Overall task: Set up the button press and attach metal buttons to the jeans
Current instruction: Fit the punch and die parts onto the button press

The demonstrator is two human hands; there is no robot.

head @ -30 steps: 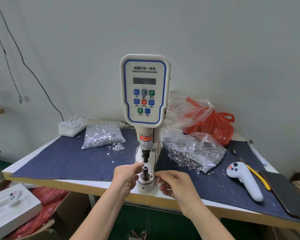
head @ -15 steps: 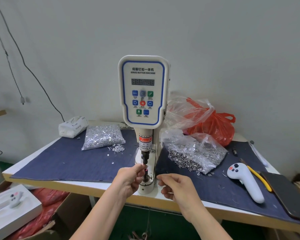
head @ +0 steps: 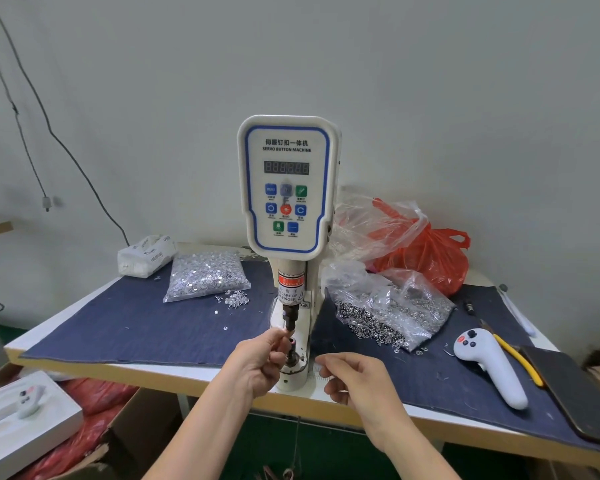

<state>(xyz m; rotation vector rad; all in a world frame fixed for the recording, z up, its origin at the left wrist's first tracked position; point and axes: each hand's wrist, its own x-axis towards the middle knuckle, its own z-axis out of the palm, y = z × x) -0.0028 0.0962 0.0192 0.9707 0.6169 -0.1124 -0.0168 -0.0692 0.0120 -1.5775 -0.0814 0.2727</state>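
Observation:
The white servo button press (head: 286, 188) stands at the table's front edge. Its upper punch (head: 288, 318) hangs just above the lower die (head: 291, 358), whose tip glows red. My left hand (head: 257, 362) is at the die from the left, thumb and forefinger pinched at its tip; whether a small part sits between them is hidden. My right hand (head: 350, 375) hovers right of the press base, fingers curled, thumb near the forefinger, and I see nothing in it. A bag of silver buttons (head: 207, 275) lies left of the press, a bag of dark metal rings (head: 385, 313) right. Denim cloth (head: 136, 323) covers the table.
A red plastic bag (head: 426, 258) sits at the back right. A white hand controller (head: 489, 365), yellow-handled pliers (head: 516, 358) and a dark flat device (head: 568, 386) lie at the right. A tissue pack (head: 146, 254) lies at the back left. Boxes (head: 21, 410) stand under the table.
My left hand's fingers rose from beside the lower die to its tip, under the punch. My right hand has stayed beside the base. The camera tilted down slightly.

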